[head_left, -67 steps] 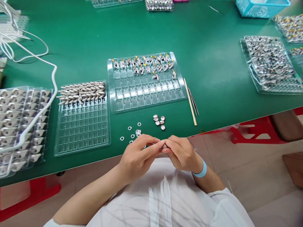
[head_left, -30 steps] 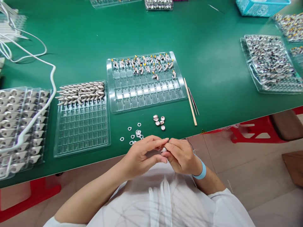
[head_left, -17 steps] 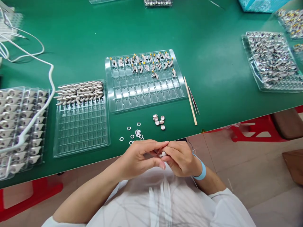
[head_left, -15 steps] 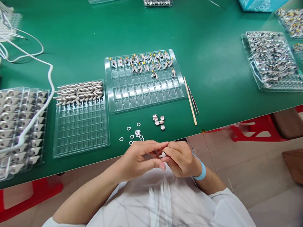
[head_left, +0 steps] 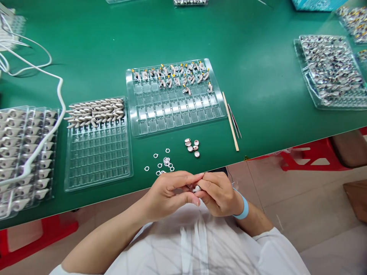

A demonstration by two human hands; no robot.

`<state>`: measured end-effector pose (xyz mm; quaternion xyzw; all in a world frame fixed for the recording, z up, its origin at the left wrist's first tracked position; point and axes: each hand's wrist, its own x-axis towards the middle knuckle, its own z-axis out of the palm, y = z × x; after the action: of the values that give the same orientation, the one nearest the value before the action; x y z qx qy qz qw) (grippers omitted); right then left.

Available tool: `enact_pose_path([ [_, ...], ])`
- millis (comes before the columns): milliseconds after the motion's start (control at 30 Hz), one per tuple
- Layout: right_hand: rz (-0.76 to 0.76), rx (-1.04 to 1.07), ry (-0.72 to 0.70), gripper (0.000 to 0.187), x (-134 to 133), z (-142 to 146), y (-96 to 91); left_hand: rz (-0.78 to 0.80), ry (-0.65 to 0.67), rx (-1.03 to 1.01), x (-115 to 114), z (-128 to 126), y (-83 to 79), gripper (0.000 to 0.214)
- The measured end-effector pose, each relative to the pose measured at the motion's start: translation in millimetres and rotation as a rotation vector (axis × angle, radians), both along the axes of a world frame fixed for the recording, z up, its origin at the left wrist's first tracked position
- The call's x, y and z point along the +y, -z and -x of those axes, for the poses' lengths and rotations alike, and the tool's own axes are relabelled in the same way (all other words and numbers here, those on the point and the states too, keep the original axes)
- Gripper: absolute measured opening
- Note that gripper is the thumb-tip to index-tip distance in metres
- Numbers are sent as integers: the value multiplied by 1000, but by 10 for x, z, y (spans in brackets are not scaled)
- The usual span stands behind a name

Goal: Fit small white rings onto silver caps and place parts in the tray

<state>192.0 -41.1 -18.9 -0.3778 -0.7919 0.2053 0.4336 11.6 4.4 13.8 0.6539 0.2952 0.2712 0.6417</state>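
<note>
Just in front of my body, at the table edge, my left hand (head_left: 169, 194) and my right hand (head_left: 218, 194) meet around a small white earbud part (head_left: 197, 188). The thumb and fingers of both hands are closed about it, so most of it is hidden. Beyond my left fingers several thin white rings (head_left: 166, 162) lie loose on the green table. A cluster of small round earbud caps (head_left: 196, 154) rests farther right. Behind these, a clear tray (head_left: 177, 129) carries rows of small pale earbud parts with yellow tips.
A wooden stick (head_left: 231, 124) and tweezers (head_left: 234, 120) lie right of the tray. To the left are a part-filled clear tray (head_left: 99, 160), stacked trays of pale shells (head_left: 41, 173) and a white cable (head_left: 61, 91). A heaped tray of shiny parts (head_left: 329, 70) stands far right.
Almost nothing differs. Both hands stay together around the earbud part with only a slight shift of the fingers, and the view has turned a little.
</note>
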Motion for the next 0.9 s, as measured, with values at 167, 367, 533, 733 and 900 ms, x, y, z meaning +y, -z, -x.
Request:
enact_pose_path([
  [167, 11, 33, -19, 17, 6, -19, -2, 353, 76, 20, 54, 45, -22, 47],
  [367, 21, 22, -26, 25, 5, -39, 20, 676, -13, -53, 59, 23, -5, 33],
  [533, 35, -3, -50, 31, 4, -50, 16, 778, -116, -109, 17, -36, 18, 26],
  [733, 8, -48, -39, 31, 12, -61, 16, 795, -149, -95, -6, -64, 37, 26],
  [900, -24, -20, 8, 27, 0, -55, 28, 711, -139, -58, -13, -61, 39, 25],
])
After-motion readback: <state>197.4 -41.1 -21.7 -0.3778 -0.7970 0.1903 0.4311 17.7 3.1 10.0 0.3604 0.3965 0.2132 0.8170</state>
